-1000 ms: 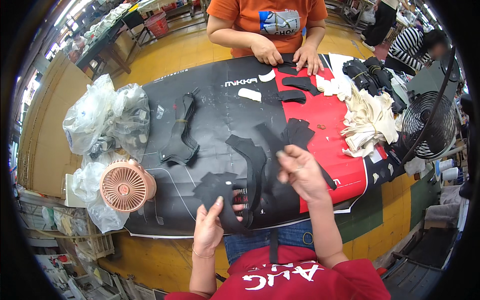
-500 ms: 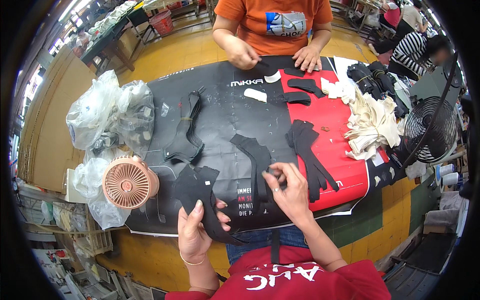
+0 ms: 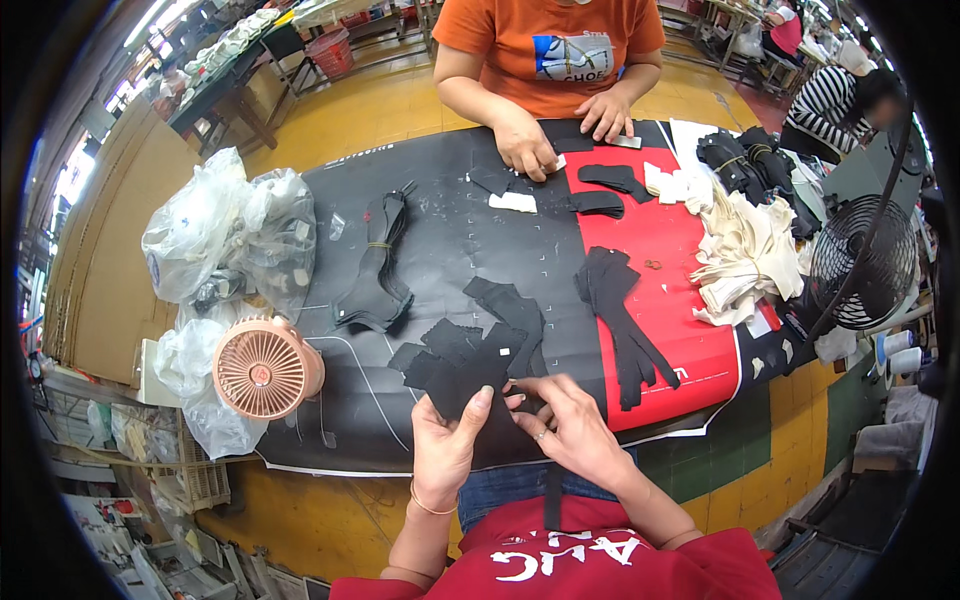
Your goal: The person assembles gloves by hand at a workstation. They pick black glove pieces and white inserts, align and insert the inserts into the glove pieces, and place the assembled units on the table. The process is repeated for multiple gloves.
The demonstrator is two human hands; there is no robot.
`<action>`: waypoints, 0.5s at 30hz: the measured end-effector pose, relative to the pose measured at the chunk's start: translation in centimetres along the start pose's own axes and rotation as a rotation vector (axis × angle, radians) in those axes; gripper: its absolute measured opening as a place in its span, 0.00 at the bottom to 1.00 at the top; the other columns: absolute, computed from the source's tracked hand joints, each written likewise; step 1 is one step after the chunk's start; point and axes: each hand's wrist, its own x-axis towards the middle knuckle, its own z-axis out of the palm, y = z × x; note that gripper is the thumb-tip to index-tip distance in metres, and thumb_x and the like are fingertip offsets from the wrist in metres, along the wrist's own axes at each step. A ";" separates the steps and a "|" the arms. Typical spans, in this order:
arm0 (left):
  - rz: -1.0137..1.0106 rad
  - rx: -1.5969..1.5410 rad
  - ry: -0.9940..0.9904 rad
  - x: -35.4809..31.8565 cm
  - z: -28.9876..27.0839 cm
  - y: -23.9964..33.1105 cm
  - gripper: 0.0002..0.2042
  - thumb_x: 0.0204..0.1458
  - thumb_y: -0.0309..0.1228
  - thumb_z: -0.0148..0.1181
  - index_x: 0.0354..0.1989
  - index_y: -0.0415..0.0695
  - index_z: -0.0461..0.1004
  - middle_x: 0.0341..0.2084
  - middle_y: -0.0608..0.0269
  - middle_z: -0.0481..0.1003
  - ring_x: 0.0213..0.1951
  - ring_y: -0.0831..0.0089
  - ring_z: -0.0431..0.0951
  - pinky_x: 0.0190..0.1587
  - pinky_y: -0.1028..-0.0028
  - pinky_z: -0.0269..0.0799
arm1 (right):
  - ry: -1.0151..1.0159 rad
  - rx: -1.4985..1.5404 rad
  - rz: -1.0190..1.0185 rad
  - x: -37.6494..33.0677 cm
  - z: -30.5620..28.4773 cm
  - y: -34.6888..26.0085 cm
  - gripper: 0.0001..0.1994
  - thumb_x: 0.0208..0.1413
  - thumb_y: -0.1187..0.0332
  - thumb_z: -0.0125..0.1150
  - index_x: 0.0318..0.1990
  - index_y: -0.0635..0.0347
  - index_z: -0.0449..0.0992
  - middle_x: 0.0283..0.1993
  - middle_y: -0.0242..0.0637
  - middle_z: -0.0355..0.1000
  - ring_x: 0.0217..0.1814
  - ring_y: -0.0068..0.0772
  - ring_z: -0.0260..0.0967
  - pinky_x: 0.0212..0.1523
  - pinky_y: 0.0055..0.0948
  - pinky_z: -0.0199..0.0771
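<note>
Gripped in my left hand (image 3: 447, 450) is a fanned stack of black fabric pieces (image 3: 450, 362), the thumb pressed on top. A small white square sticker (image 3: 504, 352) sits near the stack's right end. My right hand (image 3: 572, 428) pinches the stack's lower right edge with bent fingers; the exact contact is partly hidden. Just beyond lies a pile of curved black pieces (image 3: 512, 300), partly covered by the held stack. Right of it, black strips (image 3: 622, 325) rest on the red area. At the left stands a banded bundle of black pieces (image 3: 378, 262).
A pink fan (image 3: 262, 368) and plastic bags (image 3: 225, 230) occupy the table's left side. Cream fabric pieces (image 3: 750, 255) are heaped at the right, beside a black fan (image 3: 862, 260). Across the table, a person in orange handles small pieces with their hands (image 3: 528, 145).
My left hand has moved right and up, and its stack is now turned and fanned. My right hand has come down to the stack's edge. The other person's hand has shifted right.
</note>
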 end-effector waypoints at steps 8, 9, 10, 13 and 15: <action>-0.042 -0.208 -0.043 -0.3 1.5 -0.5 0.09 0.64 0.24 0.54 0.49 0.36 0.74 0.44 0.55 0.79 0.45 0.70 0.80 0.50 0.71 0.76 | 0.086 0.064 -0.141 -0.7 -2.5 -1.9 0.13 0.53 0.65 0.73 0.38 0.67 0.81 0.33 0.40 0.76 0.26 0.30 0.73 0.30 0.27 0.73; 0.013 -0.168 -0.001 -0.5 1.9 -0.8 0.09 0.63 0.24 0.55 0.49 0.36 0.75 0.43 0.57 0.79 0.44 0.72 0.80 0.50 0.73 0.75 | 0.059 0.036 -0.136 -0.7 -2.2 -1.9 0.15 0.52 0.64 0.74 0.37 0.69 0.81 0.30 0.42 0.77 0.25 0.29 0.73 0.31 0.26 0.73; 0.064 -0.139 0.019 -0.5 2.2 -1.1 0.09 0.63 0.24 0.56 0.48 0.36 0.75 0.43 0.58 0.79 0.43 0.75 0.79 0.49 0.75 0.74 | 0.080 0.003 -0.172 -0.9 -1.9 -1.9 0.15 0.52 0.64 0.73 0.37 0.70 0.80 0.29 0.43 0.77 0.25 0.31 0.74 0.31 0.27 0.72; 0.075 -0.164 0.067 -0.7 2.5 -1.6 0.09 0.61 0.22 0.56 0.49 0.38 0.75 0.44 0.61 0.79 0.45 0.75 0.78 0.51 0.74 0.72 | 0.184 -0.121 -0.291 -1.2 -1.2 -1.5 0.13 0.50 0.68 0.73 0.40 0.67 0.80 0.24 0.39 0.74 0.23 0.35 0.71 0.28 0.30 0.68; 0.046 -0.200 0.096 -0.7 2.6 -1.8 0.11 0.59 0.22 0.56 0.50 0.38 0.74 0.45 0.61 0.79 0.47 0.73 0.79 0.53 0.73 0.73 | 0.230 -0.202 -0.329 -1.3 -1.0 -1.4 0.14 0.53 0.69 0.70 0.43 0.70 0.79 0.25 0.41 0.73 0.22 0.35 0.71 0.29 0.32 0.69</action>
